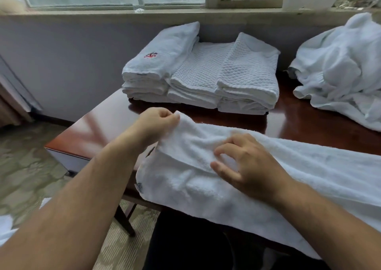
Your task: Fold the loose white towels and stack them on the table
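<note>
One white terry towel (198, 189) lies across the near edge of the dark red-brown surface (99, 125), under and between both hands. Its pile is thick and soft, with shallow creases. A folded layer lies over its far part, the edge of that layer running just below the right hand's fingertips. A small label (139, 187) shows at the near left corner, below the left hand. The long axis runs crosswise: the left end sits by the left hand, and the body of the cloth extends past the right hand to the right border of the view, so the right end is not seen. The near long edge overhangs the surface toward the person.

The left hand (158, 121) pinches the far left corner of the towel between thumb and fingers and holds it raised off the surface. The right hand (247, 166) rests on top of the towel with bent fingers, tips on the cloth; whether it is gripping any cloth cannot be told.

Beyond the hands, three stacks of folded towels (202, 73) stand side by side, the one beyond the left hand bearing a red embroidered mark (151, 55). Far to the right of the right hand lies a pile of loose towels (340, 67). A windowsill (103, 11) runs behind them.
</note>
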The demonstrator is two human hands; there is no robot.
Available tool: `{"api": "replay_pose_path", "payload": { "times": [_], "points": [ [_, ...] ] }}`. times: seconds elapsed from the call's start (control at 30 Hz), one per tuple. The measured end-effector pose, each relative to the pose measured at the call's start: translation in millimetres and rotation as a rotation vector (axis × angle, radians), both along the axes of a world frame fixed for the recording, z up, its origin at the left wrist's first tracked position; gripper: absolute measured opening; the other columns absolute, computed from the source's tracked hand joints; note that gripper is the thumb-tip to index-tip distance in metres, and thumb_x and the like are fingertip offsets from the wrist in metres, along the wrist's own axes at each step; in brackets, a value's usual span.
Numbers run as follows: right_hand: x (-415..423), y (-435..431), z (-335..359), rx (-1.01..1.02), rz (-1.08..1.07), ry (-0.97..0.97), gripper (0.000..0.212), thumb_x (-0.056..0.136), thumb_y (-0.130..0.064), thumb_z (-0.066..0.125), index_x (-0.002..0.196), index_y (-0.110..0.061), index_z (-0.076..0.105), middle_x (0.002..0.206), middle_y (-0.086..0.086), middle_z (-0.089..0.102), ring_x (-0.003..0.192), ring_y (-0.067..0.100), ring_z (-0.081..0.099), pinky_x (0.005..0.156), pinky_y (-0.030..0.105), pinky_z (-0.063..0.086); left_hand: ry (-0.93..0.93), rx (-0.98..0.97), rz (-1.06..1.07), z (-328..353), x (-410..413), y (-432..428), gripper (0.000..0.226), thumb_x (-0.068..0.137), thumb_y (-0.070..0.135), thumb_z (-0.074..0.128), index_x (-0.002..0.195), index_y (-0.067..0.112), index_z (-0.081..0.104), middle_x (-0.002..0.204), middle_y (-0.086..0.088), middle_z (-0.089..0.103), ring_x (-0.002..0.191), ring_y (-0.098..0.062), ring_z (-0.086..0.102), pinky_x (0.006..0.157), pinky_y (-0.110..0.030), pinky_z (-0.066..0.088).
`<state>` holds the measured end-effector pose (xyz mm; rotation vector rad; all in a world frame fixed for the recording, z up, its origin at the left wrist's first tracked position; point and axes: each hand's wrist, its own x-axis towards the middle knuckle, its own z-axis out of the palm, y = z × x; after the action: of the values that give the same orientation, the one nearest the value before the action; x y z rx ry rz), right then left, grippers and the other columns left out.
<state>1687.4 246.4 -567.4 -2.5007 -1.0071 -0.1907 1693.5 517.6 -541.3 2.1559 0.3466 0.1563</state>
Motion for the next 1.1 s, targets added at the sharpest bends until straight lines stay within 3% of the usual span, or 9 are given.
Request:
{"api": "replay_pose_path", "payload": {
  "times": [0.13,0.3,0.43,0.53,0.63,0.7,0.8,0.93,1.1],
  "points": [
    [2,-4,5,-0.132,0.020,-0.068,0.063,0.085,-0.065,0.051,0.131,-0.024,0.064,0.125,-0.003,0.061,0.118,0.020,0.052,0.101,0.041,0.046,-0.080,-0.077,0.135,10,23,-12,0.028,0.102,0.036,0.053,0.086,0.017,0.065,0.088,-0.006,0.068,0.080,-0.024,0.063,0.070,-0.038,0.055],
    [7,0,5,-0.202,-0.018,-0.117,0.051,0.090,-0.035,0.063,0.139,-0.022,0.059,0.138,0.001,0.060,0.129,0.025,0.051,0.105,0.044,0.043,0.017,0.102,0.105,8,23,-11,0.030,0.105,0.033,0.051,0.089,0.011,0.062,0.084,-0.008,0.063,0.070,-0.025,0.058,0.052,-0.028,0.049],
    [4,-3,-3,-0.200,0.012,-0.091,0.051,0.097,-0.034,0.052,0.146,-0.024,0.054,0.152,-0.001,0.051,0.144,0.023,0.042,0.116,0.043,0.035,0.088,0.241,0.099,-4,9,-2,0.035,0.106,0.033,0.048,0.082,0.010,0.059,0.071,-0.003,0.056,0.065,-0.024,0.051,0.049,-0.027,0.037],
    [1,-4,-3,-0.156,0.035,-0.139,0.051,0.095,-0.036,0.037,0.135,-0.019,0.065,0.141,0.002,0.062,0.136,0.025,0.053,0.110,0.045,0.044,0.170,0.311,0.149,-5,0,-5,0.029,0.105,0.025,0.046,0.087,0.009,0.063,0.082,-0.005,0.063,0.080,-0.027,0.058,0.056,-0.032,0.036],
    [-2,-6,-3,-0.103,0.084,-0.211,0.046,0.092,-0.032,0.039,0.117,-0.016,0.074,0.123,0.002,0.073,0.120,0.027,0.066,0.096,0.045,0.055,0.217,0.258,0.221,-2,1,-11,0.028,0.100,0.010,0.043,0.112,-0.005,0.064,0.113,-0.023,0.065,0.109,-0.041,0.060,0.079,-0.039,0.044],
    [-3,-6,-2,-0.121,0.116,-0.195,0.045,0.091,-0.033,0.040,0.117,-0.017,0.074,0.125,0.001,0.072,0.122,0.025,0.065,0.096,0.044,0.054,0.168,0.207,0.257,-3,3,-10,0.038,0.099,0.024,0.042,0.112,-0.004,0.064,0.110,-0.025,0.065,0.101,-0.043,0.060,0.075,-0.037,0.043],
    [-3,-5,-1,-0.148,0.146,-0.144,0.050,0.092,-0.036,0.037,0.124,-0.020,0.071,0.134,0.000,0.067,0.129,0.023,0.060,0.101,0.046,0.051,0.110,0.279,0.231,-10,3,-9,0.035,0.094,0.042,0.049,0.088,0.011,0.063,0.078,-0.002,0.061,0.073,-0.023,0.055,0.058,-0.031,0.035],
    [0,-16,2,-0.140,0.190,-0.037,0.054,0.099,-0.055,0.030,0.127,-0.028,0.067,0.142,-0.006,0.060,0.139,0.012,0.047,0.111,0.037,0.042,0.057,0.421,0.231,-18,-3,-6,0.016,0.096,0.040,0.058,0.093,0.024,0.055,0.086,0.005,0.058,0.072,-0.013,0.049,0.066,-0.032,0.034],
    [11,-34,10,0.032,0.063,0.027,0.038,0.097,-0.039,0.048,0.103,-0.016,0.077,0.115,-0.004,0.074,0.117,0.004,0.053,0.099,0.031,0.048,-0.075,0.724,0.268,-20,-8,-35,0.033,0.094,0.026,0.058,0.126,0.021,0.051,0.123,-0.010,0.052,0.112,-0.032,0.047,0.089,-0.046,0.041]
  ]
}}
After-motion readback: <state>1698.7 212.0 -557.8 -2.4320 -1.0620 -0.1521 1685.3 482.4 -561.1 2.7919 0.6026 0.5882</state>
